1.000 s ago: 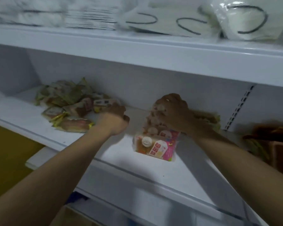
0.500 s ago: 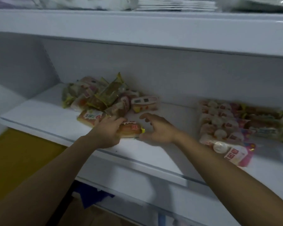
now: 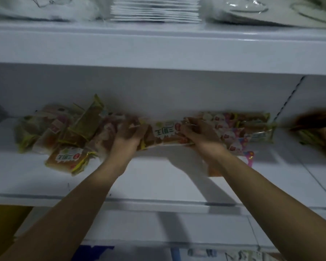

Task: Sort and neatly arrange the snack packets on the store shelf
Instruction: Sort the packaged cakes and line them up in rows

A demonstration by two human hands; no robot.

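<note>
White metal shelf (image 3: pixel 158 178), lit dimly, much of the view blurred. Brown cake packet (image 3: pixel 165 135) held level above the shelf, mid-way along, just in front of the back wall, printed label facing up. Left hand (image 3: pixel 127 137) gripping its left end, fingers curled over the yellow crimped edge. Right hand (image 3: pixel 198 135) gripping its right end, fingers bent round the top. Both forearms reaching in from below, well apart at the elbows, closing toward the packet.

To the left, a loose pile (image 3: pixel 64 129) of like packets, brown and yellow-green, lying at all angles, some tilted up against the back wall. At its front edge, one packet (image 3: pixel 69 160) flat on the shelf with the same label showing. Left hand touching or just beside the pile's right edge; blur prevents telling which.

To the right, behind the right hand, a row (image 3: pixel 237 129) of pink and white packets overlapping one another, with green-edged ones at the far end. Further right, past the slotted upright (image 3: pixel 288 98), a dark heap of brown packets (image 3: pixel 320 132), badly blurred.

Above, on the upper shelf (image 3: pixel 158 46), a stack of white plates (image 3: pixel 154 10) and clear-wrapped goods (image 3: pixel 252 10).
</note>
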